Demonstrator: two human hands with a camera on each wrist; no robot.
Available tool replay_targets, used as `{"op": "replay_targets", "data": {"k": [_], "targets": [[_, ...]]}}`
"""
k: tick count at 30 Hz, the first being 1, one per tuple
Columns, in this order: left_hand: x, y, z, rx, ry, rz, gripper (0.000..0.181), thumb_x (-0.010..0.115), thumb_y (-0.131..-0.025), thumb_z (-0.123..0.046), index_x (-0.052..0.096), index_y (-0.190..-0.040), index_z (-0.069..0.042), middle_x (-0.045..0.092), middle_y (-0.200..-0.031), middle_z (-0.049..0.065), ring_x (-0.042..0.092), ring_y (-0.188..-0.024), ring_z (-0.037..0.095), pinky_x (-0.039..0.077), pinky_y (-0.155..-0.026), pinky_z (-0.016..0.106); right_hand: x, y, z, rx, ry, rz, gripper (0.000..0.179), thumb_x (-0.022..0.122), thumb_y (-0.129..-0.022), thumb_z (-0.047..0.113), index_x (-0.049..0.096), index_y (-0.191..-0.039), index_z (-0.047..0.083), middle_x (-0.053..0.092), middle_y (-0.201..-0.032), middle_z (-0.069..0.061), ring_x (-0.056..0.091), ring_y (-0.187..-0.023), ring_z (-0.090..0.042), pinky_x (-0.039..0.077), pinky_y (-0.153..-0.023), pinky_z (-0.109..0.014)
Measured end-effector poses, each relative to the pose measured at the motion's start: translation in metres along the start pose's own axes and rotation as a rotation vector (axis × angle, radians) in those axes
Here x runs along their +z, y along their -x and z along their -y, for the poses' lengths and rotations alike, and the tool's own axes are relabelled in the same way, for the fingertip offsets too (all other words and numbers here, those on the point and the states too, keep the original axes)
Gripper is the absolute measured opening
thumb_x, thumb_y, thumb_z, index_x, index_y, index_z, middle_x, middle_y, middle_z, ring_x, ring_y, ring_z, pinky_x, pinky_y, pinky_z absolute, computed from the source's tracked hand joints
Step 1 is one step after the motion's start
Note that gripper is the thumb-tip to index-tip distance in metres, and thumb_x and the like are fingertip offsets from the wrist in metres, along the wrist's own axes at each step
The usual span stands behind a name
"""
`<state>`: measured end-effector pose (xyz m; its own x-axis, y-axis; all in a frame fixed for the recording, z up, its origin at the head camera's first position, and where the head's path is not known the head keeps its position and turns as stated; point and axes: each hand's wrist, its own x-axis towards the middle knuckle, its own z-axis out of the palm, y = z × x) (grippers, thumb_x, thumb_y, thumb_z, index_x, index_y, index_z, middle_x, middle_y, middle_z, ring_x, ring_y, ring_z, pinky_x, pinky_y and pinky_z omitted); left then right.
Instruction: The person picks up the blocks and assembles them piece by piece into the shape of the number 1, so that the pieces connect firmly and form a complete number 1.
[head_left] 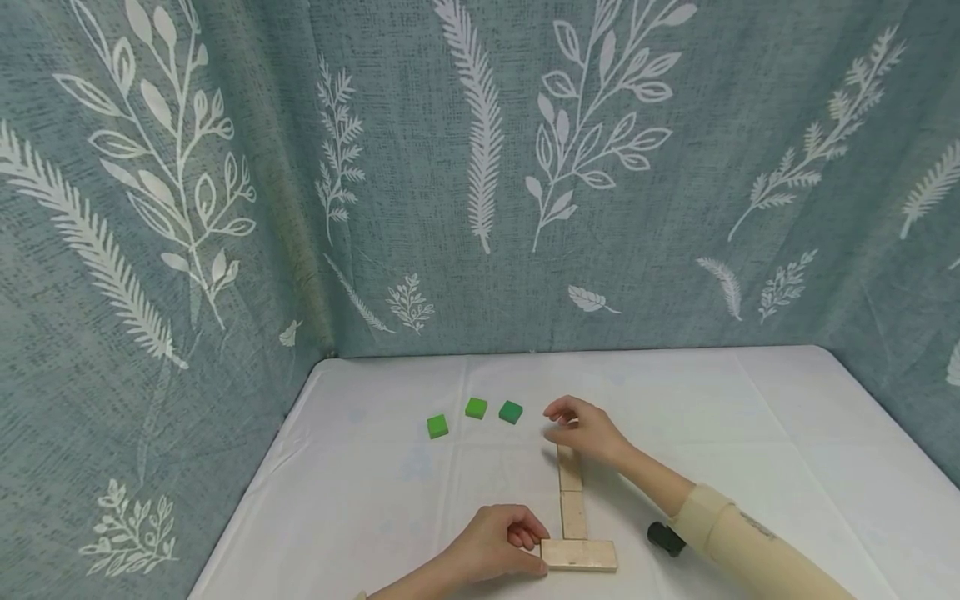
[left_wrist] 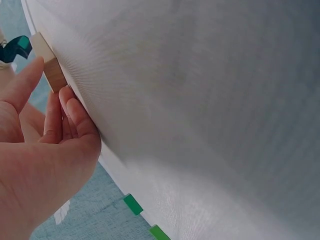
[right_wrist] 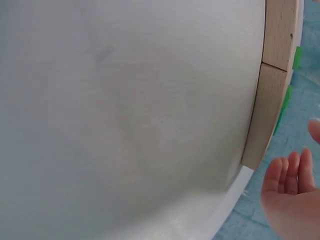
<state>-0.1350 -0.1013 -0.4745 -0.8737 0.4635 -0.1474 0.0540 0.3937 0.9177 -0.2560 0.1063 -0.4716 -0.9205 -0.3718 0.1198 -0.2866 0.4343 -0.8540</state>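
Observation:
Three pale wooden blocks form an upside-down T on the white table. My left hand (head_left: 498, 542) pinches the left end of the crosswise wooden block (head_left: 579, 555), thumb at its near corner and fingertips at its far one. In the left wrist view, the thumb and fingers bracket the end of this wooden block (left_wrist: 56, 72). Two more blocks run away from it in a line, a nearer block (head_left: 573, 515) and a farther block (head_left: 570, 469). My right hand (head_left: 588, 429) hovers by the far end of that line, fingers loosely bent and thumb apart, holding nothing.
Left of my right hand lie a dark green square block (head_left: 511, 412) and two lighter ones, a middle block (head_left: 476, 407) and a left block (head_left: 438, 427). A black object (head_left: 664, 539) shows beside my right sleeve. A patterned curtain (head_left: 480, 192) surrounds the table (head_left: 360, 467).

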Motion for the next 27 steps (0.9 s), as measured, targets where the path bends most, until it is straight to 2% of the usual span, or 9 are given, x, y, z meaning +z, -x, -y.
{"op": "replay_targets", "data": {"k": [9, 19, 27], "targets": [[-0.001, 0.000, -0.001, 0.002, -0.006, 0.001, 0.025, 0.085, -0.068, -0.003, 0.071, -0.087, -0.010, 0.060, -0.073, -0.004, 0.050, -0.063, 0.004, 0.042, -0.061, 0.017, 0.004, -0.013, 0.003, -0.006, 0.039, 0.046, 0.026, 0.071, -0.087, 0.013, 0.063, -0.110, 0.004, 0.064, -0.105, -0.010, 0.058, -0.096, -0.022, 0.047, -0.084, -0.038], [-0.002, 0.000, 0.001, 0.006, -0.013, 0.001, 0.025, 0.086, -0.069, -0.004, 0.071, -0.087, -0.011, 0.060, -0.072, -0.005, 0.050, -0.063, 0.003, 0.042, -0.061, 0.018, 0.009, -0.026, 0.008, 0.008, 0.083, 0.062, 0.030, 0.074, -0.085, 0.012, 0.062, -0.111, 0.003, 0.064, -0.103, -0.007, 0.057, -0.095, -0.021, 0.047, -0.082, -0.036], [-0.002, 0.001, 0.003, 0.024, 0.002, 0.003, 0.025, 0.086, -0.069, -0.004, 0.071, -0.087, -0.011, 0.060, -0.073, -0.005, 0.051, -0.064, 0.002, 0.043, -0.062, 0.017, 0.015, -0.035, 0.007, 0.000, 0.109, 0.082, 0.033, 0.076, -0.083, 0.010, 0.062, -0.112, 0.001, 0.062, -0.098, -0.006, 0.055, -0.087, -0.017, 0.045, -0.075, -0.031]]}}
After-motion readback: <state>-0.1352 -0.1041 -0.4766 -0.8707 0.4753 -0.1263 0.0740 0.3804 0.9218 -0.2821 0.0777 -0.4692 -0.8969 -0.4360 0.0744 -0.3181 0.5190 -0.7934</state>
